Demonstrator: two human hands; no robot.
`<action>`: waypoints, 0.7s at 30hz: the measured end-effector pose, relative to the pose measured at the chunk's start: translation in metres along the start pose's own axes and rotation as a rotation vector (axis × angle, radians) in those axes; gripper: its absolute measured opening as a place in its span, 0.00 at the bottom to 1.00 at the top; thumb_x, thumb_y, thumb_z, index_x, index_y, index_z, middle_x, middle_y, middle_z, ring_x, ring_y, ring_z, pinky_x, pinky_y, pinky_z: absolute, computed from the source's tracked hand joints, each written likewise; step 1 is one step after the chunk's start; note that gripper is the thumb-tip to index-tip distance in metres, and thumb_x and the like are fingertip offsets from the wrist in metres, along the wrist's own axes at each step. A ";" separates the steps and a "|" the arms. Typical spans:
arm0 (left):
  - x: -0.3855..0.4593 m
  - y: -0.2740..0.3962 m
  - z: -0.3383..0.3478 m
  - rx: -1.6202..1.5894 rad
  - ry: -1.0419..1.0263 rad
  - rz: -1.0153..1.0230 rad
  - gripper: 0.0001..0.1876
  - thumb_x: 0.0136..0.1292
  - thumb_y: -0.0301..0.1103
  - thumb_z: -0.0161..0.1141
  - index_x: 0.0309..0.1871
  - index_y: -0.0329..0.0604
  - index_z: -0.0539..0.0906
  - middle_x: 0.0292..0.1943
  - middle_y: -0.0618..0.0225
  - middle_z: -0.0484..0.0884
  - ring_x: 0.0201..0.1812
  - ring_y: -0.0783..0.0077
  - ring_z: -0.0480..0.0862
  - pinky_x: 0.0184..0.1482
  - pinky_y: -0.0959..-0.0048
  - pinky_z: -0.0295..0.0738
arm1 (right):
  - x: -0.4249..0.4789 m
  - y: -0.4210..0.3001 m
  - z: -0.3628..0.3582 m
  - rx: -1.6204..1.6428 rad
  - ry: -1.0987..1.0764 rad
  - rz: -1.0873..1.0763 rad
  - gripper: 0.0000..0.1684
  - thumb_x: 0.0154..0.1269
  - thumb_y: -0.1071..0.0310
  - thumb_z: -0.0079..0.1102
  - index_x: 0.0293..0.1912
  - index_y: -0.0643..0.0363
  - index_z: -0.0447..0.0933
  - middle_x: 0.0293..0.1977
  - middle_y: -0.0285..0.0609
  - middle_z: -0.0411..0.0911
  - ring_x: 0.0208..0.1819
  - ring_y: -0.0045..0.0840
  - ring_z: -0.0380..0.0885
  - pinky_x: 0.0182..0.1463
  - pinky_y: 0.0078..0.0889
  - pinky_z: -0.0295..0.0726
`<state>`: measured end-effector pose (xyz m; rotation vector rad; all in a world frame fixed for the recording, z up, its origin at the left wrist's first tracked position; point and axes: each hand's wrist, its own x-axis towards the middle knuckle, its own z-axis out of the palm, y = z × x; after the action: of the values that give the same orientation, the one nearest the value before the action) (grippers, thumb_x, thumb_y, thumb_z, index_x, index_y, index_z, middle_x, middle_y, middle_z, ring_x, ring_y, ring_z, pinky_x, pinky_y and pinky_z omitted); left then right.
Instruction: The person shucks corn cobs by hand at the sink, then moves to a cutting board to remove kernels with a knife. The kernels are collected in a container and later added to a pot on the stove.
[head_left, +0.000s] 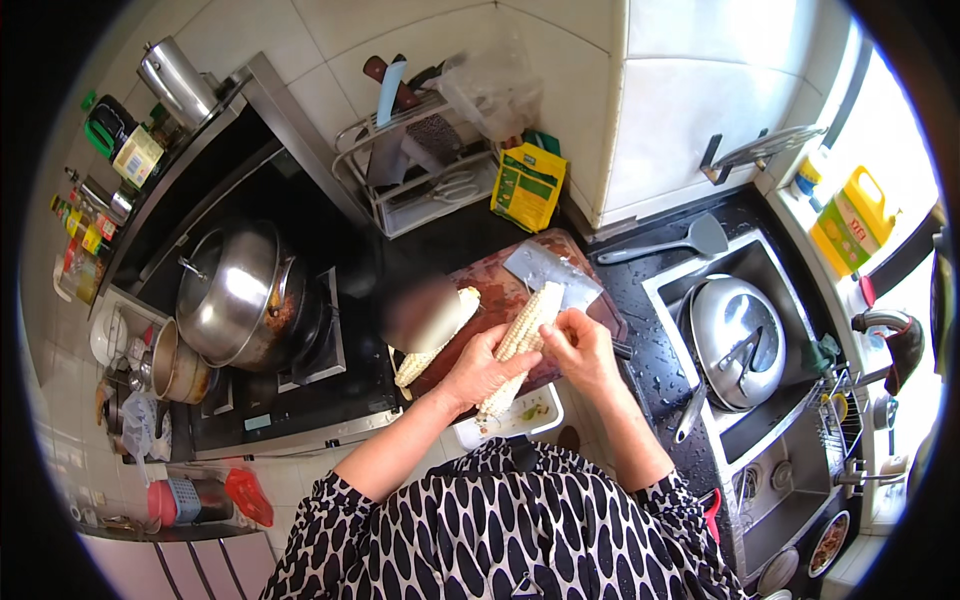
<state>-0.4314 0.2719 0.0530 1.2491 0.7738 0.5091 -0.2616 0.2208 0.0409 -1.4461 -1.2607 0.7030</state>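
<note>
A husked white corn cob (529, 319) is tilted over the brown cutting board (491, 262), with my left hand (484, 367) wrapped around its lower half. The fingers of my right hand (585, 349) are bunched, and their tips touch the cob's right side. Whether they grip the cob or pinch something small on it is unclear. Behind the held cob, a cleaver (559, 271) lies flat on the board, its handle partly hidden by my right hand. A second cob (420, 365) rests at the board's left side, partly covered by a blurred patch.
Below the board's near edge sits a white plastic tray (553, 409) with scraps. A large lidded steel pot (232, 300) stands on the stove at left. To the right, a lidded pan (739, 341) fills the sink, and a grey spatula (705, 236) lies behind it. A knife rack (390, 214) stands behind.
</note>
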 end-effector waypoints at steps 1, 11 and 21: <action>0.001 -0.002 0.001 0.182 0.063 0.075 0.27 0.56 0.41 0.69 0.54 0.37 0.75 0.39 0.67 0.82 0.37 0.78 0.80 0.41 0.76 0.77 | -0.001 -0.005 0.003 -0.031 0.042 -0.036 0.16 0.63 0.61 0.62 0.32 0.66 0.73 0.19 0.43 0.73 0.21 0.20 0.70 0.26 0.25 0.70; 0.007 -0.011 -0.006 0.608 0.191 0.212 0.33 0.47 0.48 0.73 0.53 0.36 0.77 0.42 0.57 0.82 0.42 0.64 0.82 0.48 0.69 0.75 | -0.002 0.020 0.009 0.095 0.144 -0.154 0.11 0.69 0.69 0.51 0.29 0.62 0.71 0.17 0.31 0.68 0.17 0.12 0.65 0.19 0.18 0.64; 0.007 -0.001 0.002 0.635 0.184 0.237 0.33 0.46 0.48 0.73 0.53 0.38 0.78 0.41 0.56 0.81 0.41 0.60 0.82 0.45 0.67 0.76 | -0.002 0.017 0.004 0.004 0.139 -0.067 0.16 0.66 0.62 0.58 0.28 0.63 0.69 0.18 0.46 0.70 0.20 0.26 0.69 0.26 0.29 0.69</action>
<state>-0.4252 0.2749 0.0505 1.9172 0.9902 0.5989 -0.2602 0.2223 0.0231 -1.4177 -1.1939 0.5500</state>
